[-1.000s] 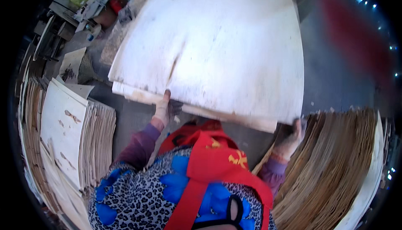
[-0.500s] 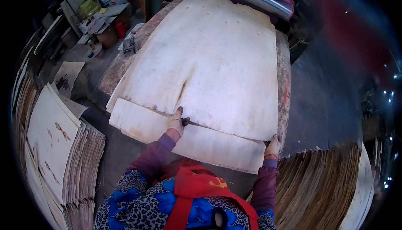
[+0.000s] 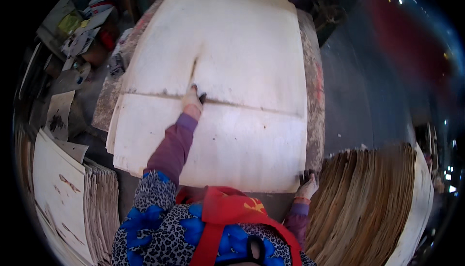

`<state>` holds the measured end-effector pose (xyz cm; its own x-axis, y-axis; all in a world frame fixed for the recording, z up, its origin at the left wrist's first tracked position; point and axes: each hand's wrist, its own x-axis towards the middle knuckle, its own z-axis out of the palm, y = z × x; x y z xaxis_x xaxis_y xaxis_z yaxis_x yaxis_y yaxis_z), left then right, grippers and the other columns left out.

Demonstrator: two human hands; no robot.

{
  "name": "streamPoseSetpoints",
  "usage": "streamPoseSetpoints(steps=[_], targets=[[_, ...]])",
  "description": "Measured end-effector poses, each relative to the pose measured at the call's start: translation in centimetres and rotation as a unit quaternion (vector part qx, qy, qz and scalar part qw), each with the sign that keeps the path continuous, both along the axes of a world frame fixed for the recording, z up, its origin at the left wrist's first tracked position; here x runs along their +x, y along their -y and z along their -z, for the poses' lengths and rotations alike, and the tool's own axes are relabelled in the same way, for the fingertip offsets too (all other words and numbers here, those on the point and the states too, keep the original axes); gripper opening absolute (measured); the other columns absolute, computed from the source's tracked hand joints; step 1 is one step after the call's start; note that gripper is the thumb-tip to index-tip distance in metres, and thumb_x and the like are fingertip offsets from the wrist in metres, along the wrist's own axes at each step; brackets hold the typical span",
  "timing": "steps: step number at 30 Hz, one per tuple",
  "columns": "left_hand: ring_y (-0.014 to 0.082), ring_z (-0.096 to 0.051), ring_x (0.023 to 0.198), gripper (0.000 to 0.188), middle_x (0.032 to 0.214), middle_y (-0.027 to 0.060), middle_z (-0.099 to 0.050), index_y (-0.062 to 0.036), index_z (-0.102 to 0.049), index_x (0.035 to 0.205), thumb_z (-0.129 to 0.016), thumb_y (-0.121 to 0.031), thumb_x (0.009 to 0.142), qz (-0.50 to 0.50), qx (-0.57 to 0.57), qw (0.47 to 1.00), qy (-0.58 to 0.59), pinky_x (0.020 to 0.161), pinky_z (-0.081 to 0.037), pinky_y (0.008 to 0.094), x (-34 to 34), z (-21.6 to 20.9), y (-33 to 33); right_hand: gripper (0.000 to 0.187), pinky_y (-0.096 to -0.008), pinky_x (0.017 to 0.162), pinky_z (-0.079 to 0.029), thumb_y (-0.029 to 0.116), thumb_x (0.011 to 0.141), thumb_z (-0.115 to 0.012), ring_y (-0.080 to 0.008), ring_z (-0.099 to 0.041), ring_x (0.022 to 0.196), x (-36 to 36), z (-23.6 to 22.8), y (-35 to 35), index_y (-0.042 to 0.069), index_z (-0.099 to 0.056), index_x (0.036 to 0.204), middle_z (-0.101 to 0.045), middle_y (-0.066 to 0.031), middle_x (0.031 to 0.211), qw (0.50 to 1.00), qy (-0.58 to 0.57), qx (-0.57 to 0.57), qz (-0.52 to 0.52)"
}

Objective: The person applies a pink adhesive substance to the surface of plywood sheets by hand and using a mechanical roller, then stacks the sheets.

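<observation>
Centrally placed on the mottled table [image 3: 315,86]: far pale sheet [image 3: 242,48], elongated away from the torso [image 3: 169,225], with near pale sheet [image 3: 232,145] adjoining along a crosswise seam [image 3: 247,106]. Slightly left of mid-seam, left hand [image 3: 192,102], with thumb and fingers close together at the far pale sheet's near edge; impossible to tell whether pinched on it. Beside the near pale sheet's near right corner, right hand [image 3: 307,187]; grip likewise unclear. Nearer to the seam: left hand, directly below the dark split [image 3: 194,66].
</observation>
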<state>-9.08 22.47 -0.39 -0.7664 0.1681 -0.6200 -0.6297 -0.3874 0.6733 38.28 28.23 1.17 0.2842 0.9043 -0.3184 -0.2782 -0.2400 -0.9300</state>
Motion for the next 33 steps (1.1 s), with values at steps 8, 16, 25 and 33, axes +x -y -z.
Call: streamPoseSetpoints(steps=[8,16,25,33], targets=[[0.0317,-0.061,0.083,0.024,0.097,0.0184,-0.061,-0.0028,-0.058,0.096,-0.056,-0.021,0.080,0.364,-0.465,0.625,-0.510,0.072,-0.049,0.0391,-14.9,2.0,-4.1,0.028,-0.0270,0.084,-0.040,0.004,0.083,-0.047,-0.0171,-0.053,0.095,3.3,1.6,1.9,-0.002,-0.057,0.109,-0.058,-0.0094,0.105,0.975,0.207,0.060,-0.054],[0.0239,-0.061,0.084,0.026,0.098,0.0137,-0.062,-0.0013,-0.053,0.109,-0.049,-0.016,0.087,0.292,0.036,0.936,-0.192,0.073,-0.049,0.0342,6.8,-0.8,0.9,0.041,-0.0319,0.093,-0.037,0.004,0.071,-0.048,-0.0271,-0.051,0.103,8.3,6.6,4.1,0.000,-0.056,0.111,-0.055,-0.0174,0.110,0.890,0.425,0.061,-0.156],[0.0212,-0.063,0.066,0.029,0.080,0.0136,-0.064,0.0016,-0.060,0.094,-0.056,-0.026,0.084,0.334,-0.046,0.931,-0.141,0.061,-0.051,0.0315,17.7,-1.5,14.9,0.021,-0.0270,0.077,-0.040,0.009,0.076,-0.063,-0.0151,-0.049,0.085,5.8,2.6,3.1,-0.002,-0.056,0.093,-0.052,-0.0069,0.092,0.950,0.253,0.113,-0.143],[0.0286,-0.055,0.081,0.086,0.103,0.0195,-0.054,-0.0040,-0.044,0.117,-0.050,-0.073,0.067,0.393,-0.059,0.911,0.106,0.065,-0.044,0.0415,22.0,0.2,25.3,0.011,-0.0275,0.071,-0.042,0.012,0.078,-0.058,-0.0125,-0.050,0.079,0.6,-11.8,5.9,0.006,-0.051,0.083,-0.051,-0.0020,0.081,0.965,-0.153,0.130,-0.167]])
